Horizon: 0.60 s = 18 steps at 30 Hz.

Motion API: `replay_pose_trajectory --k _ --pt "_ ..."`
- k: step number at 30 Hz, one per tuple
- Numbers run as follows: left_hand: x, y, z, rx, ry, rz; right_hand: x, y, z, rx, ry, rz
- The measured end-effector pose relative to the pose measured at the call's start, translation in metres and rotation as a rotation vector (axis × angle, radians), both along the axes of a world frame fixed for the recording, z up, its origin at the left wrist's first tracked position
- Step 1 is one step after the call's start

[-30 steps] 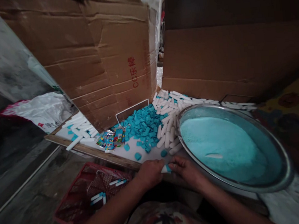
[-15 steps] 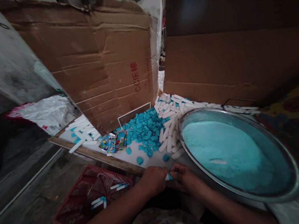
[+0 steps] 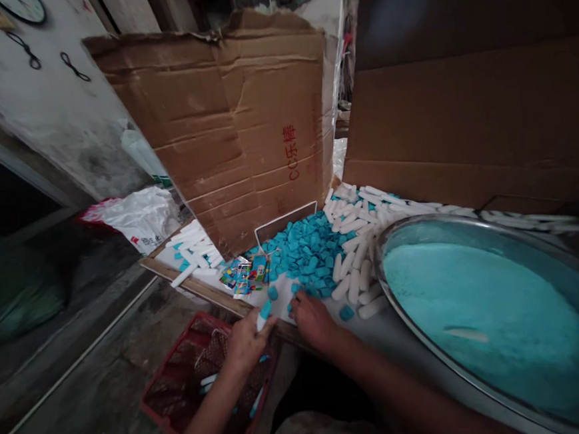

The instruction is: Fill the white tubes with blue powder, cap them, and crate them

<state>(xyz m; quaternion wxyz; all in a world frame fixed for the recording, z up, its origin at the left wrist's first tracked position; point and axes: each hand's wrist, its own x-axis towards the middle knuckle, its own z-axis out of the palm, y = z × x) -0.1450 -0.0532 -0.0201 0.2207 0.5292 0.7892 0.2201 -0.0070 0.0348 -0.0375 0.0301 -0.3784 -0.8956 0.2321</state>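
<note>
My left hand [image 3: 249, 337] is closed round a white plastic tube with a blue cap [image 3: 265, 310], held tilted over the table's wooden edge. Beside it, my right hand [image 3: 313, 319] reaches down to the white tabletop with its fingers curled. A bit of blue shows at these fingertips, seemingly a cap like those in the pile of blue caps [image 3: 312, 248] just beyond. Several white tubes [image 3: 356, 265] lie heaped to the right of that pile. Small colourful foil packets [image 3: 246, 274] lie to its left.
A wide metal basin [image 3: 475, 289] of pale blue powder stands at the right, a white tube lying in it. Below the table at left is a red plastic basket [image 3: 171, 397] with capped tubes. Cardboard sheets [image 3: 222, 128] stand behind; more white tubes [image 3: 194, 248] lie at left.
My hands have parted from in front of my body. The left has moved left with the capped tube, and the right has reached forward to the caps. The view has shifted left.
</note>
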Motion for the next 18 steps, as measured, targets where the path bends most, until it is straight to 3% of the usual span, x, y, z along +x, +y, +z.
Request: replay_pose_trajectory --k 5,11,15,18 --pt "0.01 -0.002 -0.009 0.095 -0.115 -0.015 0.021 0.001 -0.01 -0.072 0.155 -0.077" --pt "0.025 -0.001 -0.02 0.16 -0.199 -0.171 0.053 -0.012 -0.005 -0.306 0.792 -0.151" --pt "0.03 -0.001 -0.025 0.153 -0.153 -0.29 0.065 -0.018 0.008 -0.354 0.871 -0.201" --pt "0.032 0.0 -0.023 0.059 -0.013 -0.393 0.073 -0.021 0.016 -0.561 0.876 -0.349"
